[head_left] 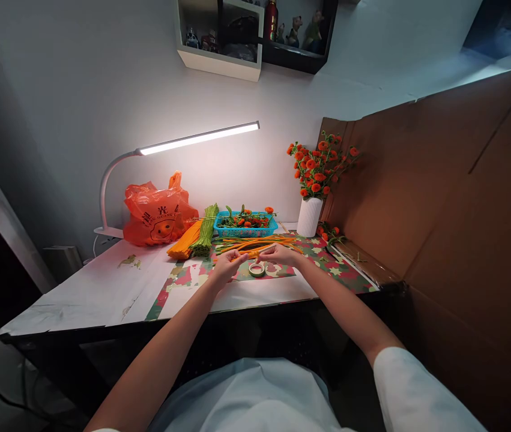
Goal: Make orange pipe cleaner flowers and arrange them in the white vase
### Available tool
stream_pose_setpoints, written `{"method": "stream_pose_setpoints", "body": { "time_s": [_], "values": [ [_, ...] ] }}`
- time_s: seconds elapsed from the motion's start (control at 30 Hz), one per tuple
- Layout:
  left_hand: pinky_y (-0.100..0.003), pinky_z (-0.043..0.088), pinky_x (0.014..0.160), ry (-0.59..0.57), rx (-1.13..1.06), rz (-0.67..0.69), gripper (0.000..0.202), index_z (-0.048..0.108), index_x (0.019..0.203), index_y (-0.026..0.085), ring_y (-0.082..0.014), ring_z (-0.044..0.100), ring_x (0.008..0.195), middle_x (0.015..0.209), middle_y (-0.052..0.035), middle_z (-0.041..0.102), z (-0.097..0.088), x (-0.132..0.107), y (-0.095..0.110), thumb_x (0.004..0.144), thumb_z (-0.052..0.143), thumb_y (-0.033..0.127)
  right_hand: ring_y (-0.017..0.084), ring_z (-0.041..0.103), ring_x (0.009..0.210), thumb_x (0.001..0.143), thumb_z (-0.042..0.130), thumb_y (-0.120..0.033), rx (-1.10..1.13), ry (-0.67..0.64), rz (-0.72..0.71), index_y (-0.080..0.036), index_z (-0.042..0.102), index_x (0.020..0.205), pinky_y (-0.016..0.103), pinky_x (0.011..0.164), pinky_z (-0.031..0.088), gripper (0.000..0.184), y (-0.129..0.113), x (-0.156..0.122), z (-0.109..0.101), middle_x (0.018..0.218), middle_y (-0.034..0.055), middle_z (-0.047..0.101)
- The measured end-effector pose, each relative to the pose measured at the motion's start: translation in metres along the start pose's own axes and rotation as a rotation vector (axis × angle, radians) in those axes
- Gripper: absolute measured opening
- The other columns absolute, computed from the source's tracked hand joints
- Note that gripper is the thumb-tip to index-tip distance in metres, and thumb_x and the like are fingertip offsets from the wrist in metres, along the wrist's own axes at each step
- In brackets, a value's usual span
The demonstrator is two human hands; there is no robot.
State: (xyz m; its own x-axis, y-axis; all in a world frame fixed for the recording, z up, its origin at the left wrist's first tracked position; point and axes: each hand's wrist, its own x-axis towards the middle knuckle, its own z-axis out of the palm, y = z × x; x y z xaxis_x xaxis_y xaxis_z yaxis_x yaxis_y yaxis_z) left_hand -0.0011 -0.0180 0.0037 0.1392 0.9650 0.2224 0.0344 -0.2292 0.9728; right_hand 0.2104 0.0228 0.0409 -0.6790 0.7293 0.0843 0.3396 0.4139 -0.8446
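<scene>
Pale bluish-white garment (255, 396), creased; short right sleeve (417, 387); left hand (228, 266), right hand (281, 255) bare.

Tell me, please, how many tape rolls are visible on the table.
1: the round olive-green tape roll on the camouflage-patterned covering, near the bare right hand; others may be hidden.

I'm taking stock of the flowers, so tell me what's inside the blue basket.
Inside the blue basket are orange-red flowers and green stems, some reaching past its rim. Its bottom, and anything beneath them, is covered and can't be seen.
</scene>
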Motion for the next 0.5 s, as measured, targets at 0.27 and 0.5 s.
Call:
{"method": "stream_pose_setpoints", "body": {
  "time_s": [0.27, 0.5],
  "values": [
    [-0.021, 0.022, 0.045, -0.085, 0.293, 0.186, 0.042, 0.043, 0.059, 0.019, -0.0069, 0.029, 0.046, 0.050, 0.0077, 0.035, 0.002, 0.000, -0.006, 0.067, 0.066, 0.053, 0.009, 0.041, 0.054, 0.061, 0.076, -0.050, -0.252, -0.067, 0.070, -0.012, 0.075, 0.068, 0.023, 0.051, 0.029, 0.039, -0.016, 0.002, -0.028, 0.056, 0.0000, 0.058],
    [-0.024, 0.025, 0.048, 0.270, 0.496, 0.222, 0.039, 0.044, 0.055, 0.020, -0.0106, 0.036, 0.048, 0.048, 0.0049, 0.041, -0.001, 0.009, -0.015, 0.068, 0.064, 0.051, 0.013, 0.054, 0.066, 0.082, 0.061, -0.024, -0.895, 0.429, -0.019, -0.017, 0.073, 0.071, 0.025, 0.056, 0.027, 0.018, -0.031, 0.000, 0.016, 0.075, 0.0056, 0.069]
  ]
}}
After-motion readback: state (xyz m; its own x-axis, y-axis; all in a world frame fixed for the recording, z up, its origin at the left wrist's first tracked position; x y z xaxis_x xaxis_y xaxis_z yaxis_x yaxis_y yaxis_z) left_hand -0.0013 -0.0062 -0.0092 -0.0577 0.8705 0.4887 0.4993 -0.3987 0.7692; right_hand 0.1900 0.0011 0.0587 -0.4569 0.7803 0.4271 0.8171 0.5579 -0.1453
